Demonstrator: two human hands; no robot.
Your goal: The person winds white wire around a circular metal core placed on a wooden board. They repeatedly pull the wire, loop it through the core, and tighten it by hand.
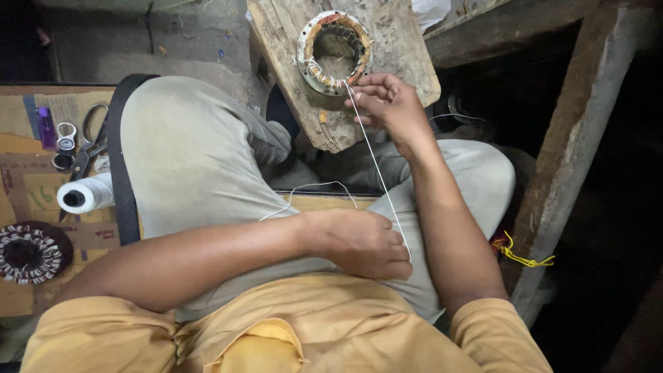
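White string (378,173) is seen stretched taut in the head view, from the round motor winding (335,52) at the upper centre of the frame down to the left hand (359,242) in the lower middle. The winding, ringed in metal with copper coils inside, is laid on a rough wooden board (400,41) propped near the knees. The right hand (387,103) is held just below the winding, its fingers pinched together on the string. The left hand is rested on the lap, fingers curled shut around the string's lower end, with a slack loop trailing towards the left.

At the left edge, flattened cardboard (27,200) is spread over the floor; a white thread spool (84,193), scissors (90,141), small tape rolls (65,135) and a second wound coil (29,252) are laid on it. Bare concrete floor (173,41) is visible at the upper left. Dark timber beams (573,138) are seen on the right, with a scrap of yellow cord (521,255) beside one.
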